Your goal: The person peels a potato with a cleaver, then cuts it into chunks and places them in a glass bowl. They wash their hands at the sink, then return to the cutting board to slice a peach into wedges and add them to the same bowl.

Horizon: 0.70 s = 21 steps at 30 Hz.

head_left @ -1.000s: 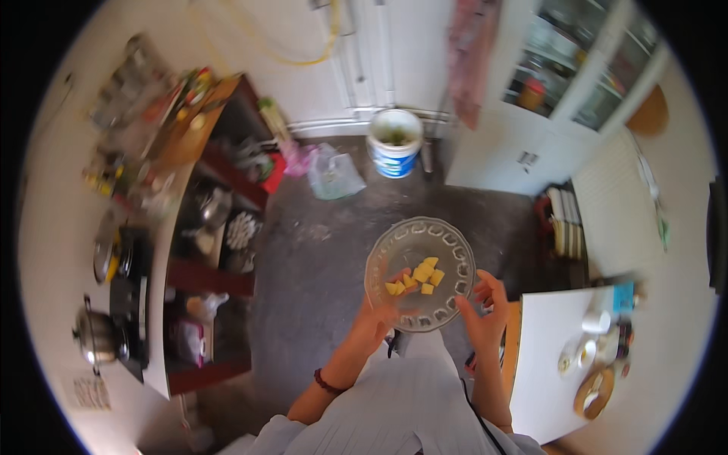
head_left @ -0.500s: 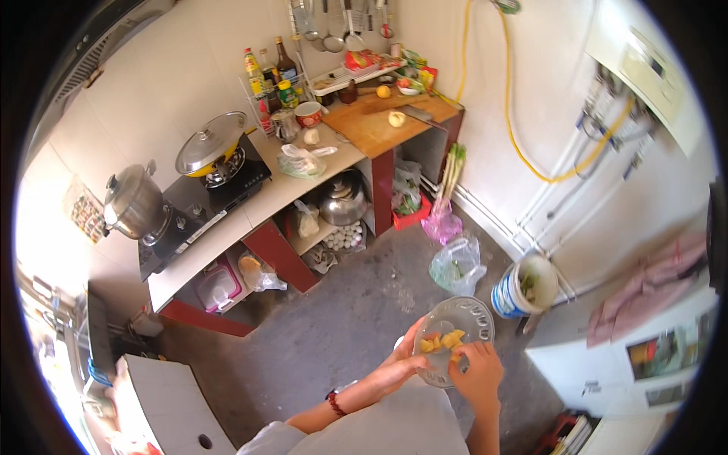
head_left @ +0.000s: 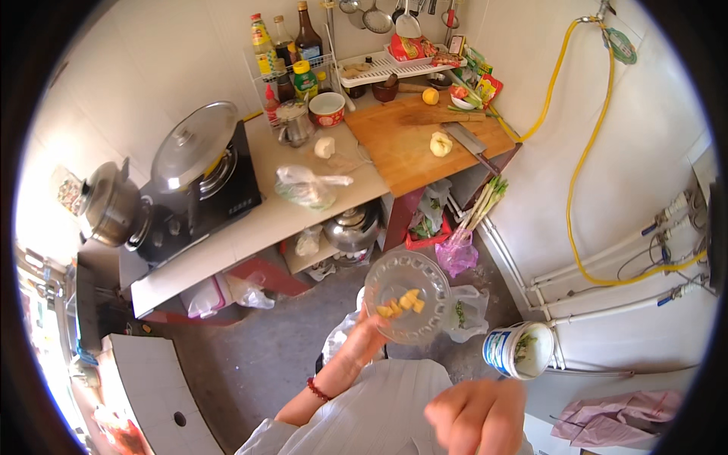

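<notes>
The left hand clamps a glass bowl of yellow chunks above the floor; the right hand, apart, is curled (whether empty, I cannot tell). Rightward sit a plastic bag and a bucket.

Right hand blurred, its grip unclear
The lower edge crops it; the glass bowl partly hides the left hand; the top edge cuts hanging utensils.
</notes>
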{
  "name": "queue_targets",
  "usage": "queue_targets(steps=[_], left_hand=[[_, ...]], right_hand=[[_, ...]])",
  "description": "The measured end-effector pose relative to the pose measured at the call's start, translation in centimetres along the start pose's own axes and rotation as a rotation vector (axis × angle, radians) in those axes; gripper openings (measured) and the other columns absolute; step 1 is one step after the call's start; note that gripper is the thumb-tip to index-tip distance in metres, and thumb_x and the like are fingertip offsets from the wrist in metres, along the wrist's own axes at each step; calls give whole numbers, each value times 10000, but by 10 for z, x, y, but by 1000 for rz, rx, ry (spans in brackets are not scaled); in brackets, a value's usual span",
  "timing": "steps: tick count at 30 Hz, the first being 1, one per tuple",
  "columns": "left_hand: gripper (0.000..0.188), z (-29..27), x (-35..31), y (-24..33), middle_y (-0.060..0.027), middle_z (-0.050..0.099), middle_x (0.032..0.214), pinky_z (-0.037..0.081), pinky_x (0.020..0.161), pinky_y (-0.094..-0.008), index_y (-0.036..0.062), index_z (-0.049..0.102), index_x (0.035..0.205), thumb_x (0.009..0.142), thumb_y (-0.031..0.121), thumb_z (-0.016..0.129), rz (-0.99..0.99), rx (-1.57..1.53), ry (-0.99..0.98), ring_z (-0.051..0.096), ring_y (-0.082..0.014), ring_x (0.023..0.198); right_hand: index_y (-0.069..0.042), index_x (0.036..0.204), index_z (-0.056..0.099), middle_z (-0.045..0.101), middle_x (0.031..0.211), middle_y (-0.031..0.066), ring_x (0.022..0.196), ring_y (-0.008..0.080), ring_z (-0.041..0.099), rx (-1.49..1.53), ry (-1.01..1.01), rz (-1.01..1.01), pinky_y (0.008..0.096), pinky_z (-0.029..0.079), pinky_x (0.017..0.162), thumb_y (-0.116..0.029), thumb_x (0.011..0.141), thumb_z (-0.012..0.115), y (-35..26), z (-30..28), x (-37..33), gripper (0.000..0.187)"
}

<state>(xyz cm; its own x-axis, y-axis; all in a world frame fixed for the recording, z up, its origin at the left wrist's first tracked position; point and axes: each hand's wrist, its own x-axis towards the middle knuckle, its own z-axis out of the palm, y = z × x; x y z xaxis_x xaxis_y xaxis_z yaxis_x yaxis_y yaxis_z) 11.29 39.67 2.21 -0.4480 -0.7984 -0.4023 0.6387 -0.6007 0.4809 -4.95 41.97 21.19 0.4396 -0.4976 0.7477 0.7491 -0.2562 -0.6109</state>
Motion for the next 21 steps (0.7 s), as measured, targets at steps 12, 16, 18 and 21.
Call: queue_targets(steps=[12, 16, 18, 21], left_hand=[[748, 22, 283, 115, -93, 382, 1237, 422, 843, -447, 199, 85, 1339, 730, 71, 500, 159, 1, 290, 433, -222, 1116], [752, 8, 365, 128, -79, 403, 1162, 427, 758, -411, 167, 52, 1302, 729, 82, 531, 245, -66, 480, 456, -200, 1030], [374, 17, 397, 134, -70, 424, 1033, 453, 749, -436, 154, 257, 1056, 757, 85, 472, 325, -62, 553, 486, -218, 962], [406, 16, 441, 141, -61, 427, 1032, 446, 719, -396, 164, 291, 1108, 755, 103, 481, 375, -57, 638, 476, -209, 956]], right_hand=[[-90, 747, 677, 661, 784, 15, 706, 162, 638, 279, -4, -194, 245, 360, 539, -177, 805, 652, 26, -190, 133, 108], [-75, 792, 695, 665, 809, 2, 722, 167, 651, 199, 6, -352, 254, 370, 604, -186, 822, 629, 34, -284, 146, 133], [-114, 603, 611, 647, 670, 93, 580, 164, 499, 190, 158, 111, 263, 329, 497, -119, 642, 766, 17, -339, 115, 160], [-113, 520, 512, 603, 645, 84, 577, 145, 401, -103, 527, 251, 248, 285, 518, -319, 759, 665, 1, -401, 91, 350]])
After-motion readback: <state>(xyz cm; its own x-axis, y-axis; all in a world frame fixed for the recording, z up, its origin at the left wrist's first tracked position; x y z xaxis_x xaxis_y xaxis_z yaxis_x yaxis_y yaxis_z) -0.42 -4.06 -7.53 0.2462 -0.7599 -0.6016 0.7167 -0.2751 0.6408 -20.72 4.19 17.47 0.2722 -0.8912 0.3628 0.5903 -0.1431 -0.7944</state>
